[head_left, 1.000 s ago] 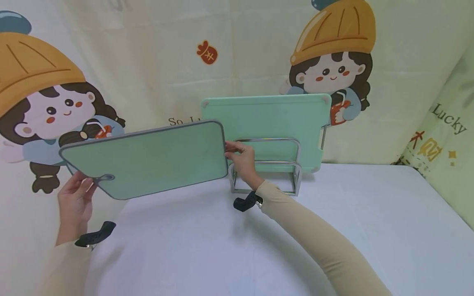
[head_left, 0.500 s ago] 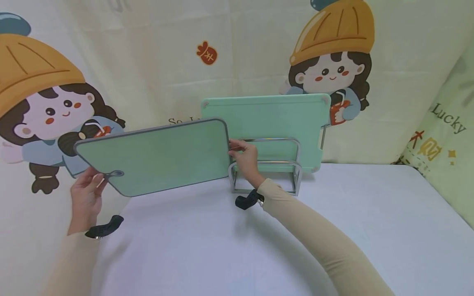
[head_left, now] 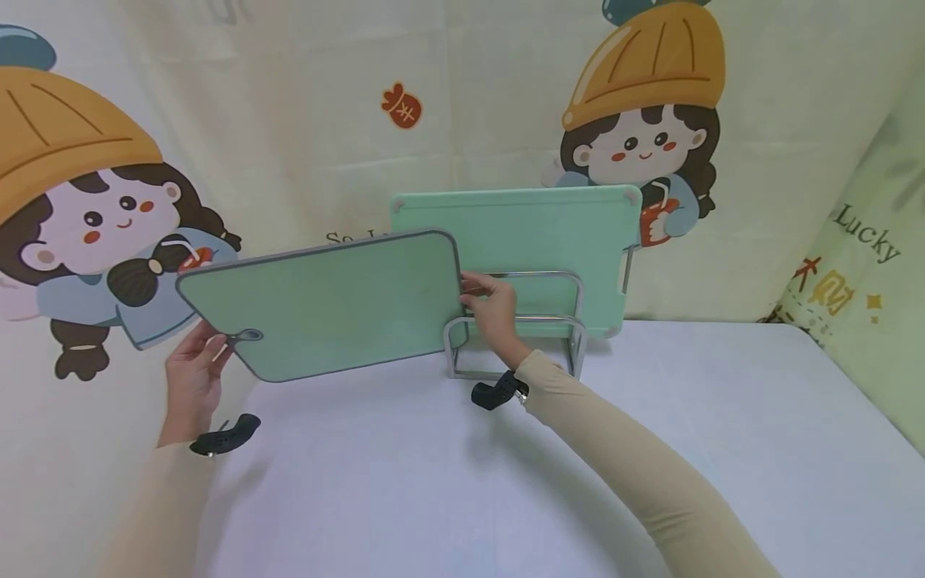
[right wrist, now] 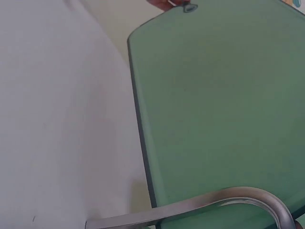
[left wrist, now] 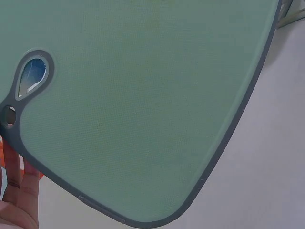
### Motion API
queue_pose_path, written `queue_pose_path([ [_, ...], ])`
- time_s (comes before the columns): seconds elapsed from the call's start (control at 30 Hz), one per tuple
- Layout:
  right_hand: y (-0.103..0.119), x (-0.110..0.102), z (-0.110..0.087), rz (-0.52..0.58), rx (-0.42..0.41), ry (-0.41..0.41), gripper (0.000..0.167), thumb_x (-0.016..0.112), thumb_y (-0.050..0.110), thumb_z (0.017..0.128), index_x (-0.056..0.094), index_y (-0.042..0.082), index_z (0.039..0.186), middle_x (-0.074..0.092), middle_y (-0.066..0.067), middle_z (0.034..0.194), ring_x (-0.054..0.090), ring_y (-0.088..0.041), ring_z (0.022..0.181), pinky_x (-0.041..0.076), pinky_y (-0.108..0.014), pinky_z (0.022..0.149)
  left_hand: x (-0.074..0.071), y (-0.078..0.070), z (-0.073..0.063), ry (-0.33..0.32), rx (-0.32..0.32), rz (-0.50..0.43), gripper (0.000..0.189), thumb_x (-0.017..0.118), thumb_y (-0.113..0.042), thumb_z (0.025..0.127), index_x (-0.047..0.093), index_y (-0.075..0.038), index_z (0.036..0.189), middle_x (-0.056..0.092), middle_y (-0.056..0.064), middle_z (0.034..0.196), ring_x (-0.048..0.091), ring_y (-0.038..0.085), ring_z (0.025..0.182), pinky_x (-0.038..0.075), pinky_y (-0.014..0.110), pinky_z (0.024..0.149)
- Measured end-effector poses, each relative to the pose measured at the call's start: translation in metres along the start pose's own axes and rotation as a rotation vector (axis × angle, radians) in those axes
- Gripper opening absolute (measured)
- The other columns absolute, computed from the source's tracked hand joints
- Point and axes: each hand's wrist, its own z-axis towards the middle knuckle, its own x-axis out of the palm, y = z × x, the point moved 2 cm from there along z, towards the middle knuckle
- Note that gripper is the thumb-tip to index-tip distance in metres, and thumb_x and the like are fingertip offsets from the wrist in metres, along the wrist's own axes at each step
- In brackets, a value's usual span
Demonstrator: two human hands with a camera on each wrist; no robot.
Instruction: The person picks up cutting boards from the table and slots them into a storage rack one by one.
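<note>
A green cutting board with a grey rim and a teardrop hole is held up off the table, tilted, its left end lower. My left hand pinches its edge beside the hole. At the right end, my right hand grips the rim between thumb and fingers. That end lies behind the front bar of a metal rack; in the right wrist view the bar crosses the board. A mint-green cutting board stands upright in the rack's rear. The right hand hides part of the rack.
The rack stands on a white-covered table near the back. Behind it hangs a cream cloth printed with cartoon figures. A second printed cloth borders the right side.
Both hands have moved right with the grey-rimmed cutting board, the left hand further. The board's right end has passed behind the rack's front bar. The mint-green board stays in place.
</note>
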Motion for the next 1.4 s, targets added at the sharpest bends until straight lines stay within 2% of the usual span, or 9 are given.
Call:
queue_pose_path([
  [0.4, -0.001, -0.011, -0.001, -0.041, 0.012, -0.018, 0.034, 0.066, -0.012, 0.078, 0.068, -0.001, 0.109, 0.068, -0.024, 0.097, 0.065, -0.033, 0.088, 0.058, -0.027, 0.073, 0.003, 0.017, 0.000, 0.025, -0.054, 0.015, 0.035, 0.061, 0.006, 0.085, 0.066, -0.004, 0.117, 0.071, 0.001, 0.094, 0.068, 0.011, 0.085, 0.057, 0.020, 0.077],
  [0.57, -0.003, -0.016, -0.002, -0.054, 0.019, -0.019, 0.034, 0.066, -0.012, 0.078, 0.068, 0.000, 0.110, 0.068, -0.024, 0.098, 0.065, -0.033, 0.088, 0.058, -0.029, 0.073, 0.006, 0.024, 0.001, 0.003, -0.055, -0.012, 0.032, 0.057, 0.010, 0.085, 0.069, -0.004, 0.111, 0.072, 0.002, 0.088, 0.068, 0.012, 0.081, 0.057, 0.022, 0.074],
  [0.7, -0.004, -0.021, -0.001, -0.061, 0.016, -0.033, 0.034, 0.067, -0.013, 0.077, 0.069, -0.001, 0.109, 0.068, -0.024, 0.097, 0.066, -0.034, 0.088, 0.058, -0.032, 0.071, 0.009, 0.028, 0.002, 0.006, -0.072, 0.005, 0.032, 0.058, 0.008, 0.086, 0.069, -0.006, 0.112, 0.072, 0.000, 0.089, 0.067, 0.010, 0.082, 0.057, 0.021, 0.074],
  [0.93, -0.004, -0.030, -0.003, -0.083, 0.019, -0.034, 0.034, 0.067, -0.012, 0.078, 0.068, 0.000, 0.110, 0.068, -0.024, 0.098, 0.066, -0.034, 0.090, 0.056, -0.024, 0.067, 0.014, 0.034, 0.001, 0.048, -0.110, 0.032, 0.033, 0.058, 0.004, 0.087, 0.067, -0.009, 0.116, 0.071, -0.002, 0.092, 0.067, 0.009, 0.085, 0.056, 0.020, 0.077],
  [1.17, -0.002, -0.037, -0.002, -0.088, 0.018, -0.046, 0.035, 0.066, -0.013, 0.077, 0.068, -0.001, 0.110, 0.067, -0.025, 0.097, 0.066, -0.035, 0.090, 0.051, -0.018, 0.063, 0.020, 0.041, 0.001, 0.038, -0.120, 0.102, 0.035, 0.062, 0.000, 0.086, 0.066, -0.011, 0.119, 0.070, -0.005, 0.095, 0.065, 0.007, 0.089, 0.055, 0.017, 0.078],
  [1.4, -0.001, -0.043, 0.000, -0.115, 0.015, -0.051, 0.034, 0.067, -0.012, 0.077, 0.069, 0.000, 0.109, 0.068, -0.025, 0.098, 0.065, -0.034, 0.089, 0.051, -0.018, 0.063, 0.024, 0.044, 0.002, 0.054, -0.127, 0.102, 0.037, 0.064, -0.002, 0.085, 0.064, -0.010, 0.121, 0.069, -0.004, 0.098, 0.065, 0.006, 0.092, 0.055, 0.018, 0.079],
])
